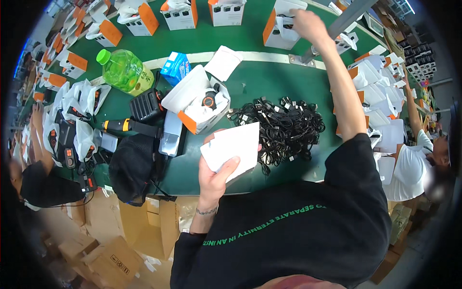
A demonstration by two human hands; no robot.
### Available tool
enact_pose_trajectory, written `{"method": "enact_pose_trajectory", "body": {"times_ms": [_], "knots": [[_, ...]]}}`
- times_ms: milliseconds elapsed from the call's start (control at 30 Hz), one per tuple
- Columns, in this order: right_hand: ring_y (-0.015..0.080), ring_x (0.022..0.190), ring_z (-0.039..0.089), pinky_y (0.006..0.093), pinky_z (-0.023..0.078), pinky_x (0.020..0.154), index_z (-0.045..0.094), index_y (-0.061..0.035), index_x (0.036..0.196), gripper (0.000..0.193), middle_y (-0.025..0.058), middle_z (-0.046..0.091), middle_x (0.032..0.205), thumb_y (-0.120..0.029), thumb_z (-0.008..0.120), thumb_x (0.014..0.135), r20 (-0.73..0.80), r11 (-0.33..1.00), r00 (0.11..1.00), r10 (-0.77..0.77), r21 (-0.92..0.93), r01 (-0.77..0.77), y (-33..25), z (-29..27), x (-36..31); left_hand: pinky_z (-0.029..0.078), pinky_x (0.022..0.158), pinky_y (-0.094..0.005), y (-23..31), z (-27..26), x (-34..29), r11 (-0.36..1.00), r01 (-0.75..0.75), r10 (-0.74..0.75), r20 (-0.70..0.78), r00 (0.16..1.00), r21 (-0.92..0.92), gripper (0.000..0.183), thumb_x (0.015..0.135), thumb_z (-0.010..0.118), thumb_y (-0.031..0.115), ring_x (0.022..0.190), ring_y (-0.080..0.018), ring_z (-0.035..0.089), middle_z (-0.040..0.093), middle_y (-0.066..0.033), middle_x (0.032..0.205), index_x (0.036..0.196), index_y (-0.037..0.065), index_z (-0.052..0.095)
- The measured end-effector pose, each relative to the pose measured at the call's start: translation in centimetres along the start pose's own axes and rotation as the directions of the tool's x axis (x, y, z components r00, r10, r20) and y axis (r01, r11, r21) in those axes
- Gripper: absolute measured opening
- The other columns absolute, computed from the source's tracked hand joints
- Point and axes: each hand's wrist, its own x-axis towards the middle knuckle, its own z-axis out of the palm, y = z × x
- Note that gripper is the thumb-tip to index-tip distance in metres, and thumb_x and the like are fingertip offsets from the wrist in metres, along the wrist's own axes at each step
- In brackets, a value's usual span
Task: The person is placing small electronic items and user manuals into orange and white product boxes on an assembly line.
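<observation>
My left hand (pixel 214 179) is closed around a stack of white paper booklets (pixel 236 147), thumb on top, over the near edge of the green table. Stretched to the far side, my right hand (pixel 308 25) is at the mouth of an open white-and-orange box (pixel 281 36). Its fingers curl down at the box and what they pinch is hidden. Beside the booklets lies a heap of black cables (pixel 284 127). Left of the heap, another open box (pixel 198 103) holds a black-and-orange device (pixel 209 101) in white wrapping. A loose stack of white booklets (pixel 224 62) lies behind it.
Several open boxes (pixel 179 17) line the green far strip, behind a pale rail (pixel 260 56). A metal post (pixel 337 29) stands by my right forearm. At left are a green bottle (pixel 126 72), a black cap (pixel 132 166) and bagged devices (pixel 72 115). Co-workers sit on both sides.
</observation>
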Motion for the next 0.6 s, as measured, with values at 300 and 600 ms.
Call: {"method": "enact_pose_trajectory", "body": {"times_ms": [300,600], "knots": [[0.0342,0.094,0.066,0.0437,0.054,0.083,0.068,-0.0063,0.118,0.032,0.0149,0.071,0.108,-0.019,0.063,0.089,-0.421,0.917,0.86,-0.287,0.139,0.373,-2.9,-4.1,-5.2,0.05,0.097,-0.0337,-0.8,0.0,2.2,0.991,0.106,-0.118,-0.163,0.98,-0.08,0.051,0.09,0.062,-0.004,0.114,-0.0196,0.061,0.06,-0.0135,0.123,0.137,-0.003,0.041],[0.0306,0.076,0.066,0.0385,0.053,0.068,0.072,-0.001,0.095,0.015,0.0138,0.066,0.081,-0.005,0.072,0.08,-0.194,0.579,0.798,-0.571,0.594,0.559,-10.5,-11.2,-15.4,0.053,0.091,-0.0322,-1.0,0.4,4.9,0.964,-0.089,0.108,-0.062,0.992,0.25,0.051,0.092,0.064,0.002,0.107,-0.0181,0.063,0.062,-0.0135,0.12,0.137,-0.001,0.042]]}}
